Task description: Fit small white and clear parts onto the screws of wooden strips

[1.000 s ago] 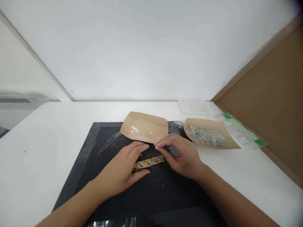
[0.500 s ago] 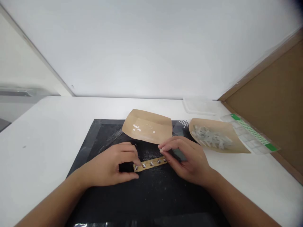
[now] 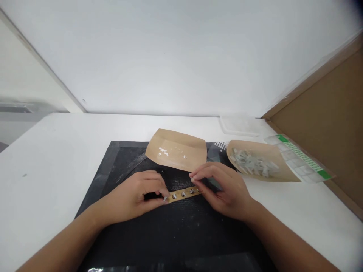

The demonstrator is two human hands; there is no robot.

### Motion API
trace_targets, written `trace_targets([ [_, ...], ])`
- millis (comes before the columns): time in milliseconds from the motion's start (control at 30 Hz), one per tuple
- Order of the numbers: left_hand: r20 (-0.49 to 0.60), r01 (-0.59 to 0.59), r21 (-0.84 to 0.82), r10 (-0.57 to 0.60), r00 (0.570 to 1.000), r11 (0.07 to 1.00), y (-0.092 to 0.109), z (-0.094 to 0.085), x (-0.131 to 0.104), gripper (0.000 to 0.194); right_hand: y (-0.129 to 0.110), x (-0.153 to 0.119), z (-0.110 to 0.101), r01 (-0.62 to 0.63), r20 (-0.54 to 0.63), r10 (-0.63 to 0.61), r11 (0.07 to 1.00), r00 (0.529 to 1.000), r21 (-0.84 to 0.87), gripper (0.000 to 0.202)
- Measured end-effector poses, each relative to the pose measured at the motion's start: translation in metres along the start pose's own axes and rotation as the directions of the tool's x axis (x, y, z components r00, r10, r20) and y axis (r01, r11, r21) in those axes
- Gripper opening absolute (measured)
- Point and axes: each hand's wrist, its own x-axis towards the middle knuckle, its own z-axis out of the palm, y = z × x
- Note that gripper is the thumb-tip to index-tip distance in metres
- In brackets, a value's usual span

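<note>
A narrow tan strip (image 3: pixel 178 195) bearing several small shiny metal pieces lies slanted across the black mat (image 3: pixel 181 230). My left hand (image 3: pixel 141 194) is closed at the strip's left end, thumb and index finger pinching it around the endmost metal piece (image 3: pixel 165 198). At the other end, my right hand (image 3: pixel 222 187) hovers with thumb and fingertips brought together; a small pale spot shows between them, too small to name. Its fingers hide the strip's right end.
Beyond my hands lies a brown paper tray (image 3: pixel 187 145) with several tiny white bits. On the right, another paper tray (image 3: pixel 283 172) holds a heap of translucent pieces. Beside it are a clear green-edged sheet (image 3: pixel 304 155), a clear plastic lid (image 3: pixel 239 126) and a cardboard panel (image 3: pixel 326 113).
My left thumb has come up to the index finger and closed at the strip's left end. The strip has shifted slightly right. My right hand keeps its pinch almost in place.
</note>
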Motion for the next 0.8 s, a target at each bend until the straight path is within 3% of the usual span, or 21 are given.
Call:
trace_targets([
  [533, -0.053, 0.057, 0.008, -0.057, 0.997, 0.998, 0.002, 0.008, 0.003, 0.002, -0.004, 0.0, 0.008, 0.032, 0.102, -0.039, 0.997, 0.994, 0.072, 0.014],
  [800, -0.1, 0.043, 0.034, -0.04, 0.994, 0.999, 0.001, 0.01, 0.005, 0.005, -0.021, -0.002, 0.021, 0.118, 0.155, -0.109, 0.992, 0.982, -0.049, 0.011],
])
